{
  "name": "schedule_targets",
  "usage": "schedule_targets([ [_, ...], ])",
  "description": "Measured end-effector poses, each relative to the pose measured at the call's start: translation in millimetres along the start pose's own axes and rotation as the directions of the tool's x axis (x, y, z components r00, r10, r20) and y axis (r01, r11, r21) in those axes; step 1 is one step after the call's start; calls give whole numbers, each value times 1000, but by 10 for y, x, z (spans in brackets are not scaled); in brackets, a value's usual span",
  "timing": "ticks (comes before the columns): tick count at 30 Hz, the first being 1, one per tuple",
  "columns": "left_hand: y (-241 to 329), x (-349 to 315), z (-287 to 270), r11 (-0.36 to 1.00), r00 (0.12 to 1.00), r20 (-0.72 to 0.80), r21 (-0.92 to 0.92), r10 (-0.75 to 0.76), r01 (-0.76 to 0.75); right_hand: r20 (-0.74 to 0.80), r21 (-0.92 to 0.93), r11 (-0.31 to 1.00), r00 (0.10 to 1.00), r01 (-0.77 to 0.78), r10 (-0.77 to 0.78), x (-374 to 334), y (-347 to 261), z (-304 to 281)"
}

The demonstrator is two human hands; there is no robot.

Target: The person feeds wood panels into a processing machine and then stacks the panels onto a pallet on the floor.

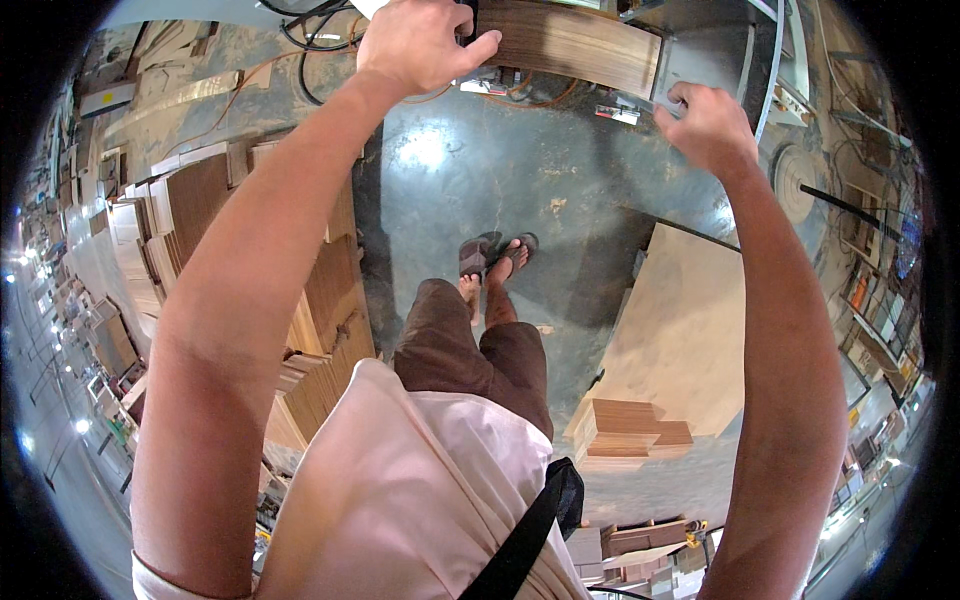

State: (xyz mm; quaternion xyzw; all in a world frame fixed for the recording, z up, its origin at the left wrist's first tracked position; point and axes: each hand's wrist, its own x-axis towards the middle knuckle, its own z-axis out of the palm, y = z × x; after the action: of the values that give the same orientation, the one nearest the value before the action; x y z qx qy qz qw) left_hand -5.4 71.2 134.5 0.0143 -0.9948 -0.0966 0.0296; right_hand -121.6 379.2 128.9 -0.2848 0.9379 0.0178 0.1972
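A wood-grain board (570, 45) lies flat across the grey metal bed of a machine (710, 62) at the far edge of the view. My left hand (415, 45) is at the board's left end, beside a dark machine part. Its thumb is stretched out and apart from the index finger; the picture's upper edge cuts off part of the hand. Near the board's right end, my right hand (708, 125) is at the front edge of the metal bed. Its fingers are curled in toward the thumb, and whatever they may grip is hidden.
Stacked panels (190, 215) stand on my left. To my right is a large pale sheet (680, 320) with a small stack of brown boards (625, 430) at its near end. Black cables (305, 60) hang at the machine's left. My sandalled feet (495, 258) are on the shiny floor.
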Motion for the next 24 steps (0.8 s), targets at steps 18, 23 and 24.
schedule_targets([
  [18, -34, -17, 16, 999, 999, -8, 26, 41, -41, -28, 11, 999, 999, 37, -37, -1, 32, 50],
  [23, -57, 0, 38, 999, 999, -7, 32, 36, -36, -107, 10, 1000, 994, 17, -16, 2, 29, 82],
  [24, -32, 1, 30, 999, 1000, 8, 46, 25, -26, -122, 16, 1000, 992, 11, -10, -7, 48, 89],
])
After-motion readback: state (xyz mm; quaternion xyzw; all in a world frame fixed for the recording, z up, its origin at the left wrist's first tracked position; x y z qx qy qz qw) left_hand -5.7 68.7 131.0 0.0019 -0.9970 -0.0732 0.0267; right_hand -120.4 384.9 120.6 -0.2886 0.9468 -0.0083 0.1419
